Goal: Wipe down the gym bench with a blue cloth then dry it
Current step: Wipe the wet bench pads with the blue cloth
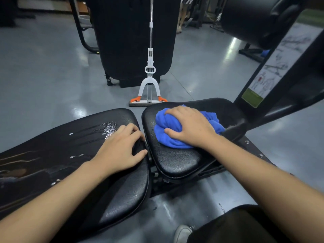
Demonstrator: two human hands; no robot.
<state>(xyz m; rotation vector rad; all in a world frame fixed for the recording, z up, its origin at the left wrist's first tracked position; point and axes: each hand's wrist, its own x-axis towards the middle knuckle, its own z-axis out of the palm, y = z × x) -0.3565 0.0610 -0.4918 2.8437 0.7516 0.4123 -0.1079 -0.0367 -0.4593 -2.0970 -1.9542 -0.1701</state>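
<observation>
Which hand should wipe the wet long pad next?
Right, probably. The right hand already grips the blue cloth on the seat pad; the droplets lie just across the gap. The left hand holds no cloth and rests on the long pad edge, bracing.

A gym: padded black bench [175, 160], exercise-diagram placard [280, 62] (on a machine frame), glossy grey floor [43, 76].
</observation>
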